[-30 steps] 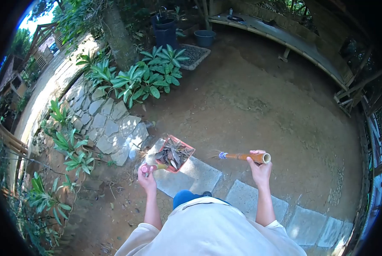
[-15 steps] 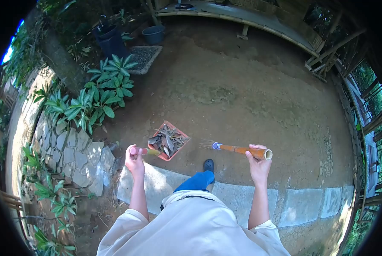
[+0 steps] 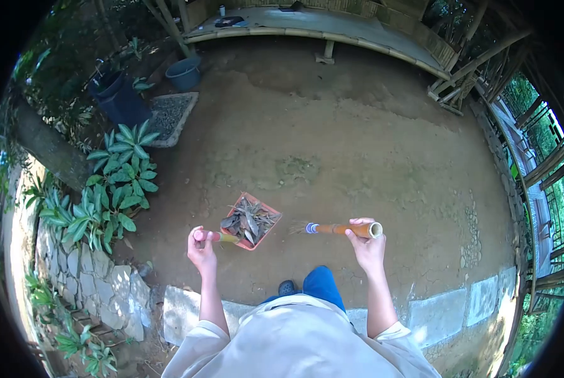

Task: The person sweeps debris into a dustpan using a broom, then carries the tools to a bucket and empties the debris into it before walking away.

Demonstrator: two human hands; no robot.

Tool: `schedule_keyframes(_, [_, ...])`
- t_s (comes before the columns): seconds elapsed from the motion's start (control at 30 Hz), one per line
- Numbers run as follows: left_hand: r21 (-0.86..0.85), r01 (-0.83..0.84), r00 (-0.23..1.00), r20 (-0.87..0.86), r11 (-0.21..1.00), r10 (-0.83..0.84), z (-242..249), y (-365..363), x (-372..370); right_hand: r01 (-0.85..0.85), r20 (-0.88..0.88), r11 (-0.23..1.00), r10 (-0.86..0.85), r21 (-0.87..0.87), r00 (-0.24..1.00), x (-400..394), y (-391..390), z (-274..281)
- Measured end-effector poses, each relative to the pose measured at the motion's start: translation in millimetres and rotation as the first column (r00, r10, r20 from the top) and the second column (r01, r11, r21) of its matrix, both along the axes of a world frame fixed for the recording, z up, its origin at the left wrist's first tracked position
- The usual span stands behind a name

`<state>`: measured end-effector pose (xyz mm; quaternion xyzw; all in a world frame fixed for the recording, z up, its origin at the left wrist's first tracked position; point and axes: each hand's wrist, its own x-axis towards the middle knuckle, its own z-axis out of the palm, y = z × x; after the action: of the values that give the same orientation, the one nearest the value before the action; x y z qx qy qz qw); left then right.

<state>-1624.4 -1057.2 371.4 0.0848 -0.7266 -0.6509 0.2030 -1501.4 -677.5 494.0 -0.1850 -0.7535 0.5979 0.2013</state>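
My left hand point(image 3: 201, 249) is wrapped round a pink and green handle point(image 3: 226, 238), which runs right to a red-orange dustpan point(image 3: 267, 235). Dry brown leaves and twigs point(image 3: 250, 220) fill the pan. On the right, my right hand point(image 3: 367, 246) grips a bamboo broom handle point(image 3: 335, 229) near its hollow end. Blue and white binding point(image 3: 311, 228) circles the broom's far end, and thin bristles point(image 3: 299, 227) point left towards the pan, apart from it.
Leafy plants point(image 3: 118, 183) and stone paving point(image 3: 99, 283) lie at the left. A bucket point(image 3: 184, 74) and dark bin point(image 3: 121, 97) stand at the upper left. A bamboo platform point(image 3: 332, 33) spans the back. Concrete slabs point(image 3: 437, 316) run below; my shoe point(image 3: 287, 288) is near the middle.
The view has shifted forward over the ground. My legs have changed position, with a shoe now further left. Both hands still hold the dustpan and broom, which stay apart.
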Motion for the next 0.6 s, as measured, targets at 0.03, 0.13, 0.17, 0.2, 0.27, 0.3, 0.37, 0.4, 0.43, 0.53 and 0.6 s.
schedule_keyframes(0.03, [0.008,0.002,1.000,0.005,1.000,-0.002,-0.8,12.9,-14.8,-0.013,-0.020,1.000,0.013,0.006,1.000,-17.8,13.3,-6.0])
schedule_keyframes(0.13, [0.012,-0.007,1.000,0.000,1.000,0.007,-7.1,49.3,-61.0,-0.047,-0.029,0.999,0.047,0.012,0.998,-75.1,54.2,-18.1])
schedule_keyframes(0.17, [0.008,-0.011,1.000,-0.007,1.000,0.011,-8.9,61.5,-77.5,-0.056,-0.026,0.998,0.056,0.009,0.998,-94.7,68.4,-21.8])
schedule_keyframes(0.2, [0.008,-0.023,1.000,-0.007,1.000,0.023,-9.4,73.9,-94.5,-0.076,-0.028,0.997,0.077,0.021,0.997,-114.9,82.8,-25.0])
schedule_keyframes(0.27, [0.006,-0.041,0.999,-0.007,0.999,0.041,-8.7,101.7,-128.2,-0.113,-0.032,0.993,0.114,0.041,0.993,-154.2,113.6,-30.7])
schedule_keyframes(0.3, [0.017,-0.052,0.999,-0.009,0.999,0.052,-7.8,115.6,-145.9,-0.107,-0.022,0.994,0.108,0.031,0.994,-174.1,128.6,-31.7])
schedule_keyframes(0.37, [0.040,-0.077,0.997,0.000,0.996,0.077,-5.6,138.9,-173.4,-0.097,0.011,0.995,0.097,0.014,0.995,-209.1,155.7,-31.9])
schedule_keyframes(0.4, [0.023,-0.093,0.996,0.002,0.995,0.093,-1.9,148.3,-183.9,-0.110,0.034,0.994,0.109,0.011,0.993,-223.5,167.2,-30.1])
schedule_keyframes(0.43, [0.010,-0.112,0.994,-0.004,0.994,0.112,2.9,157.3,-201.1,-0.125,0.048,0.992,0.125,0.013,0.991,-243.0,177.9,-25.1])
schedule_keyframes(0.53, [0.004,-0.166,0.986,-0.004,0.986,0.166,9.6,184.6,-250.0,-0.168,0.063,0.984,0.165,0.055,0.984,-306.8,208.2,-14.4])
schedule_keyframes(0.6, [-0.018,-0.196,0.980,0.020,0.981,0.196,13.0,199.1,-274.6,-0.202,0.062,0.979,0.199,0.042,0.978,-337.9,220.5,-16.8])
